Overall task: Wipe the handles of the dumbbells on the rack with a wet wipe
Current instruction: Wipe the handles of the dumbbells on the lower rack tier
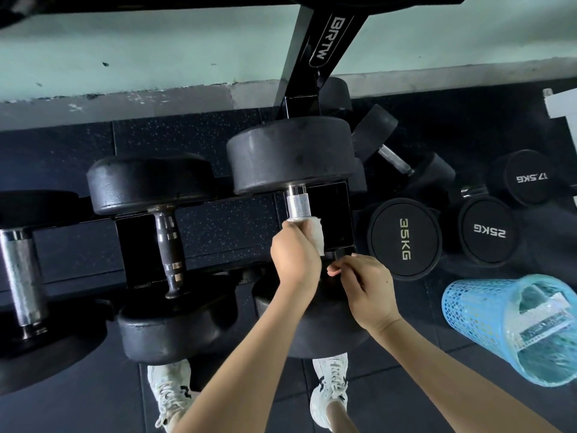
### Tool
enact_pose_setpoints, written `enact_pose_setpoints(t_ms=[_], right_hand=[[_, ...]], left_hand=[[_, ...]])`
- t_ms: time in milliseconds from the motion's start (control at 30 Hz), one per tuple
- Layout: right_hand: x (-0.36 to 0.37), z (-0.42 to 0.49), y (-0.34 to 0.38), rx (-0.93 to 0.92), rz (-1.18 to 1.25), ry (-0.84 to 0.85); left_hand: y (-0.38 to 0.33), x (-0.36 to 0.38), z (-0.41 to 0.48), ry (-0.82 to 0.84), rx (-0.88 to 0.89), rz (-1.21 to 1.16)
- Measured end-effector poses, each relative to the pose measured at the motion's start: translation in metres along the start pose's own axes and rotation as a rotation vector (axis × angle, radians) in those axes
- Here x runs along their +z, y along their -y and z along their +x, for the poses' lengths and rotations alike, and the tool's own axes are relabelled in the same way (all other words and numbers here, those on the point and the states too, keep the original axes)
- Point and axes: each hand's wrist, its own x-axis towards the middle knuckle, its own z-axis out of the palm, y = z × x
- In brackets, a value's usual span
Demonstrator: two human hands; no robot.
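At the black rack (327, 39), a large dumbbell (290, 154) rests across the rails, near me. My left hand (295, 254) is wrapped around the near end of its knurled steel handle (298, 206), clamping a white wet wipe (317, 234) against it. My right hand (365, 285) hangs just beside the left, fingers loosely curled, holding nothing.

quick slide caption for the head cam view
Left hand grips a wet wipe around the knurled handle of a racked dumbbell, right hand close beside it.
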Motion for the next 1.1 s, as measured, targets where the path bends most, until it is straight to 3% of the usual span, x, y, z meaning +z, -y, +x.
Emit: enact_pose_setpoints(t_ms=[200, 300, 400, 667, 733, 933, 1000, 1100], right_hand=[[0.001, -0.001, -0.004, 0.023, 0.015, -0.003], [0.002, 0.0, -0.002, 0.001, 0.005, -0.001], [0.001, 0.0, -0.002, -0.022, 0.017, -0.003], [0.001, -0.001, -0.002, -0.014, 0.019, 0.004], [0.001, -0.001, -0.002, -0.015, 0.017, 0.013], [0.0, -0.002, 0.0, -0.013, -0.022, -0.008], [0.0, -0.002, 0.0, -0.004, -0.017, -0.014], [0.0, -0.002, -0.001, 0.029, 0.001, -0.011]], left_hand=[[-0.023, 0.004, 0.005, -0.066, -0.084, -0.214], [-0.017, 0.008, 0.011, -0.025, -0.034, -0.304], [0.0, 0.007, 0.015, 0.163, 0.021, -0.41], [0.02, -0.016, 0.033, 0.71, -0.108, -0.847], [0.023, -0.015, 0.031, 0.695, -0.105, -0.787], [0.04, -0.009, 0.014, 0.609, 0.1, -0.069], [0.042, -0.009, 0.02, 0.669, 0.125, -0.164], [0.034, -0.013, 0.024, 0.823, -0.079, -0.597]])
